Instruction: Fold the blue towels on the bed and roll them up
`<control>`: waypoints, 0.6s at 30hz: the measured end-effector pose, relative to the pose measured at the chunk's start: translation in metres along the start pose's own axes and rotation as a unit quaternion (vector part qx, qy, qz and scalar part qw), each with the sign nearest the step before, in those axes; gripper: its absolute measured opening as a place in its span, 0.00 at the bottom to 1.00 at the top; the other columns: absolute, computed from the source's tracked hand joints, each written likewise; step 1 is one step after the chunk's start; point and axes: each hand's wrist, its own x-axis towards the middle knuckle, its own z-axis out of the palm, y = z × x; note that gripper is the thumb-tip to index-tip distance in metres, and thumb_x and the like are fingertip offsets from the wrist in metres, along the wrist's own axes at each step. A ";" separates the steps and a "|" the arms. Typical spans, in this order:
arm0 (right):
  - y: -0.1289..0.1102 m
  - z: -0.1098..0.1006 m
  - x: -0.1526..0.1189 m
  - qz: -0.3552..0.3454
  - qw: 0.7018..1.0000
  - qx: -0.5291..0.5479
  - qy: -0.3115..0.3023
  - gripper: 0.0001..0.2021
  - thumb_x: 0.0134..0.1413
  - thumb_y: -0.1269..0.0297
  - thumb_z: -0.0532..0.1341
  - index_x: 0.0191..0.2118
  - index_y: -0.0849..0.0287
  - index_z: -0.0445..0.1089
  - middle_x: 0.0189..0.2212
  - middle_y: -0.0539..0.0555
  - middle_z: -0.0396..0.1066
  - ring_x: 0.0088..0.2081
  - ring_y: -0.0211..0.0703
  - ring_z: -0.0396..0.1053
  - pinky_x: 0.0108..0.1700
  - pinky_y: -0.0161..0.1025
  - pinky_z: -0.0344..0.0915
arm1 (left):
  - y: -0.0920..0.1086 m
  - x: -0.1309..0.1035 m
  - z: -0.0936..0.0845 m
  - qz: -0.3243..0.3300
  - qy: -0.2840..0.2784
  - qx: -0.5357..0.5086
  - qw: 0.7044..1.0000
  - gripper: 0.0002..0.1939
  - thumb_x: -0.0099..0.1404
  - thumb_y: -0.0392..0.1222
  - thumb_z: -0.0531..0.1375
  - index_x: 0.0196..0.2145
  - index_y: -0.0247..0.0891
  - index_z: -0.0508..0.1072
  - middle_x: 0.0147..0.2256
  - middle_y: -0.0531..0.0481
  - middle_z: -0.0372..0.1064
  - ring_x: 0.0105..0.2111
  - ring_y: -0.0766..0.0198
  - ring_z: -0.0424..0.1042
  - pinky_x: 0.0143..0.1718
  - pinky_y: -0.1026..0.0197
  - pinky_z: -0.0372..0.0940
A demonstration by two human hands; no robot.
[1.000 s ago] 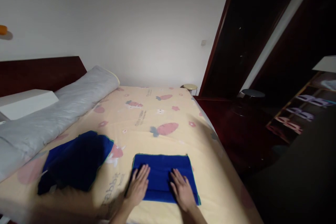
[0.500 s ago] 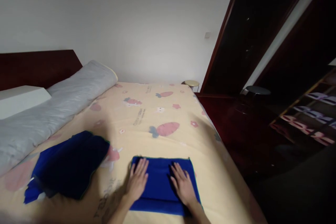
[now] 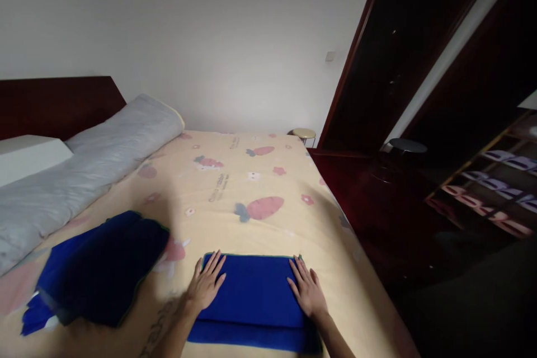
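Note:
A blue cloth with a thin green edge lies flat on the bed near its front, a fold line running across its lower part. My left hand rests palm down on its upper left corner, fingers spread. On the upper right corner lies my right hand, also flat with fingers apart. Neither hand grips anything. Further left, a crumpled heap of dark blue cloth sits on the patterned sheet, with small white bits at its lower left end.
A long grey pillow and a white block lie by the dark headboard. Beyond the bed are a yellow stool, a dark stool and a rack of slippers at the right.
My hands have moved apart, outward to the left and right corners of the cloth. The cloth looks smoother and the view has shifted slightly.

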 end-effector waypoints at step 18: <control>-0.053 -0.030 -0.126 -0.360 0.927 -0.050 0.095 0.30 0.66 0.58 0.52 0.69 0.53 0.44 0.63 0.51 0.59 0.60 0.42 0.63 0.57 0.36 0.62 | 0.051 -0.135 0.001 0.188 0.085 0.046 0.977 0.35 0.68 0.41 0.50 0.69 0.46 0.41 0.67 0.55 0.53 0.64 0.63 0.56 0.62 0.57 0.54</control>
